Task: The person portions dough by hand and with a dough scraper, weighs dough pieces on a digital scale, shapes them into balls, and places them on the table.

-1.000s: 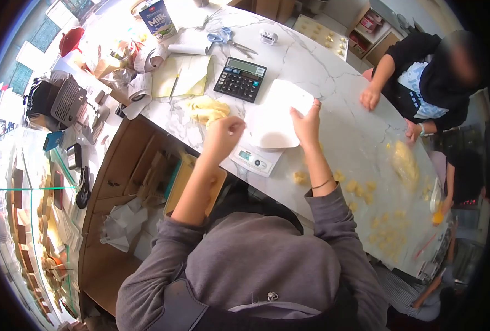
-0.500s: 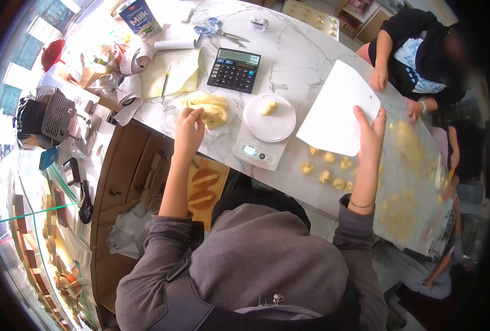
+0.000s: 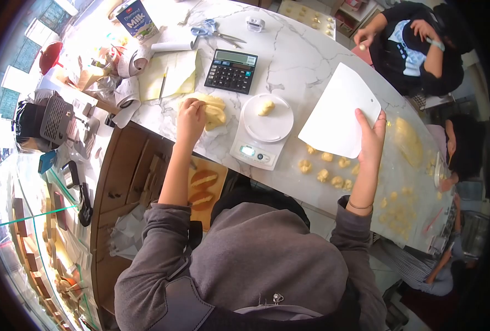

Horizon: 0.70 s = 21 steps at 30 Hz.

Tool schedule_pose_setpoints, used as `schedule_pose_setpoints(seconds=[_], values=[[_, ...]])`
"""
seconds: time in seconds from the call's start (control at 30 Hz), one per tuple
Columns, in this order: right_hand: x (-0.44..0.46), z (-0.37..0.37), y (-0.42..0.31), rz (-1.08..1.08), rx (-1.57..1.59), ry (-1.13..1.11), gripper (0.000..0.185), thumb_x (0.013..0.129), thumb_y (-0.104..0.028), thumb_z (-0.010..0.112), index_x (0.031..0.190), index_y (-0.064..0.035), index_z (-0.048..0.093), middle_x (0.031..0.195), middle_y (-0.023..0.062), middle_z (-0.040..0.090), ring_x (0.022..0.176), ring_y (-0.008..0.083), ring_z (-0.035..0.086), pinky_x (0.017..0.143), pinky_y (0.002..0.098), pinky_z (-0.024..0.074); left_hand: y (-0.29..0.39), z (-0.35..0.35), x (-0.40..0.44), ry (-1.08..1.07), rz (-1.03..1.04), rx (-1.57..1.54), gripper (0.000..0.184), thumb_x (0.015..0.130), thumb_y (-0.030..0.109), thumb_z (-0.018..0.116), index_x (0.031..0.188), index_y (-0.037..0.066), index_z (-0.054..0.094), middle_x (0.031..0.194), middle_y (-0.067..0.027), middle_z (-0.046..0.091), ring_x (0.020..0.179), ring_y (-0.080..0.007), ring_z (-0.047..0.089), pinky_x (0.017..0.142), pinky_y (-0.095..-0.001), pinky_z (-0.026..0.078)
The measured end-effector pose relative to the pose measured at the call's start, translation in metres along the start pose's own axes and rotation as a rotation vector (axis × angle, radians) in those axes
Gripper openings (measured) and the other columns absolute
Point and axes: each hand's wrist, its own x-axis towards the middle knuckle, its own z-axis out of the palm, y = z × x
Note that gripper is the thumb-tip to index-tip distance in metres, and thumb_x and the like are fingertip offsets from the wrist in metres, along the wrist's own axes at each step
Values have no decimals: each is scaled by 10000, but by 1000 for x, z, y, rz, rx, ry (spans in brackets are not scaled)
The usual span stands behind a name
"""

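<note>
My left hand (image 3: 191, 118) is closed at the left edge of a pale yellow dough mass (image 3: 214, 110); its fingertips are pressed together, and what they pinch is too small to make out. In my right hand (image 3: 372, 135) is a white flat scraper sheet (image 3: 336, 116), gripped at its right edge between thumb and fingers. A white kitchen scale (image 3: 254, 153) stands between my hands with one small dough piece (image 3: 265, 108) on its round plate. Several small dough pieces (image 3: 323, 175) lie on the marble table below the sheet.
A calculator (image 3: 231, 71), scissors (image 3: 217, 33), a pen on yellow paper (image 3: 173, 69) and a milk carton (image 3: 136, 21) lie or stand beyond the dough. Across the table on the right is a person in black (image 3: 427, 60). A bigger dough lump (image 3: 408, 142) lies at right.
My right hand has carried the sheet right, off the scale, uncovering the plate and dough piece. My left hand has moved left and down to the dough mass. The other person's hands have risen.
</note>
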Motion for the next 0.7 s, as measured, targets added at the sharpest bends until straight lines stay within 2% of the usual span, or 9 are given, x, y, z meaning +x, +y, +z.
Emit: schedule_pose_setpoints(seconds=[0.2, 0.3, 0.5, 0.7], values=[[1, -2, -7, 6, 10, 9, 540, 804, -77, 638, 1236, 25, 331, 1153, 136, 504, 1042, 187, 513, 886, 305, 429, 25, -21, -7, 112, 80, 101, 225, 758, 32, 596, 975, 47, 655, 961, -106, 614, 901, -303, 541, 828, -374, 427], [1, 1, -8, 7, 22, 7, 531, 802, -77, 640, 1227, 22, 336, 1150, 134, 506, 1035, 185, 516, 881, 302, 431, 4, -13, -16, 39, 100, 144, 239, 750, 52, 612, 987, 66, 646, 961, -88, 601, 900, -280, 534, 802, -378, 418], [2, 8, -5, 9, 39, -16, 522, 804, -72, 637, 1222, 24, 340, 1145, 131, 508, 1032, 184, 517, 877, 303, 433, 0, -14, -13, 40, -18, 126, 169, 751, 86, 635, 917, 71, 662, 888, -80, 592, 851, -281, 532, 785, -375, 418], [2, 8, -4, 11, 34, 5, 529, 804, -69, 635, 1233, 26, 341, 1154, 132, 507, 1042, 188, 513, 892, 306, 422, -2, -17, -11, 2, -51, 58, 184, 749, 100, 635, 928, 71, 664, 882, -80, 591, 857, -278, 529, 791, -374, 415]])
